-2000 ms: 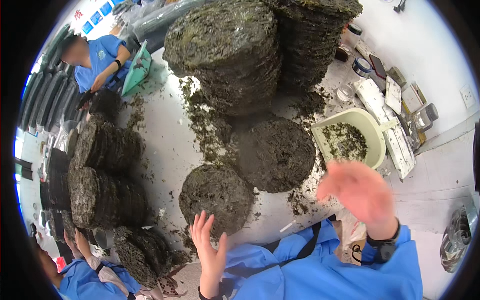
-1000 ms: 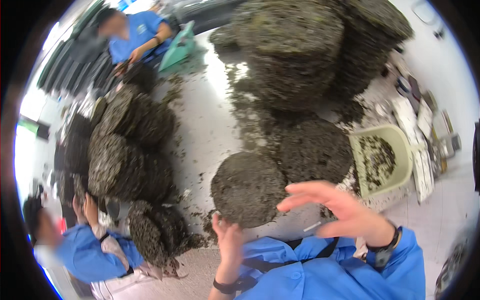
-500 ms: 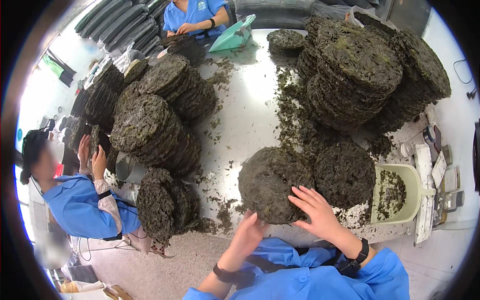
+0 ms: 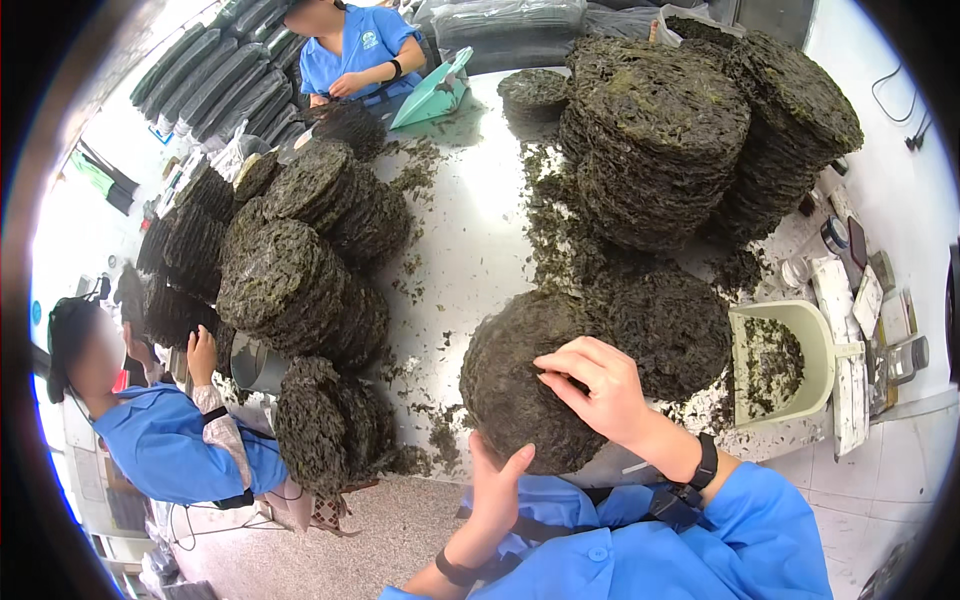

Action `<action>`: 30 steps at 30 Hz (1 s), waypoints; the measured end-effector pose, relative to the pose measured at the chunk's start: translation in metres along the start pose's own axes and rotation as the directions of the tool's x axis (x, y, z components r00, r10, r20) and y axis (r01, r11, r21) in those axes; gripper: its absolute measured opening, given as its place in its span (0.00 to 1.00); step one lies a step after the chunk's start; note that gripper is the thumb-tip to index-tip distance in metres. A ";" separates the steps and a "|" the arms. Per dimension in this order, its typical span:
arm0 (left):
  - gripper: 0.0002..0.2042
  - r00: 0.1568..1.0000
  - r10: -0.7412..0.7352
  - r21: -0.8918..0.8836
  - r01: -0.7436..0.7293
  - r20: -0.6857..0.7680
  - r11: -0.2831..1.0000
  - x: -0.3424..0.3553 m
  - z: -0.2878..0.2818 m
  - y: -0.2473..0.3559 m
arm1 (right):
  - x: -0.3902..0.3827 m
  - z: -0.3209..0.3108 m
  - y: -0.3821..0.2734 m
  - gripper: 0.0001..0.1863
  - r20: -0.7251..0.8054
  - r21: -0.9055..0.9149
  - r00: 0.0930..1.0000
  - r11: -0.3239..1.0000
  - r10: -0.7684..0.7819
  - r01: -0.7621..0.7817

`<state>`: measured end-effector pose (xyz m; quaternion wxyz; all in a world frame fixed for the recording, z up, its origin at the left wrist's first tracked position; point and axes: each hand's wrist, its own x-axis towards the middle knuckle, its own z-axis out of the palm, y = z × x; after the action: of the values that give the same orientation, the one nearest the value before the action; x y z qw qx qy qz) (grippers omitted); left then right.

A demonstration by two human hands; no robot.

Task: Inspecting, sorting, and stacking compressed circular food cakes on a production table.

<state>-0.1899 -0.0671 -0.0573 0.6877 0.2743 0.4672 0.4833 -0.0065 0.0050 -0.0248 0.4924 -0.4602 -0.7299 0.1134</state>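
A round, dark dried seaweed cake (image 4: 510, 390) lies near the table's front edge, tilted slightly toward me. My left hand (image 4: 495, 492) grips its near edge, thumb up against the rim and the other fingers partly hidden below. Over the cake's right part, my right hand (image 4: 603, 388) has its fingertips pinched together close to the surface; whatever is between them is too small to make out. Directly to the right lies a second round seaweed cake (image 4: 672, 335), partly behind my right hand.
Tall seaweed stacks (image 4: 660, 140) stand at back right, more stacks (image 4: 290, 290) at left. A pale green dustpan (image 4: 822, 370) holding seaweed crumbs sits right. Loose scraps litter the white table (image 4: 470, 250). One co-worker (image 4: 180, 440) works at left, another (image 4: 360, 50) across the table beside a teal dustpan (image 4: 437, 90).
My right hand has gone from spread fingers at the cake's edge to a pinch over its surface. The cake's near edge has come toward me. The left co-worker's hands have shifted.
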 end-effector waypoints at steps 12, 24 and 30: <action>0.39 0.998 0.055 0.129 -0.051 -0.026 0.990 -0.015 0.008 0.000 | -0.007 -0.004 -0.010 0.08 0.027 -0.062 0.993 0.992 0.115 -0.113; 0.47 0.988 0.013 0.037 -0.008 -0.151 0.999 0.005 0.005 0.002 | -0.106 -0.147 0.080 0.15 -0.480 0.864 0.040 0.480 0.877 -0.150; 0.43 0.974 0.119 0.189 -0.083 -0.192 0.978 0.020 -0.027 -0.027 | -0.117 -0.088 0.034 0.11 0.132 0.684 0.431 0.232 0.893 -0.691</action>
<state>-0.2012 -0.0614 -0.0985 0.5834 0.3081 0.5619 0.4990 0.0958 -0.0930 -0.0746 0.5875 -0.5754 -0.2159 0.5265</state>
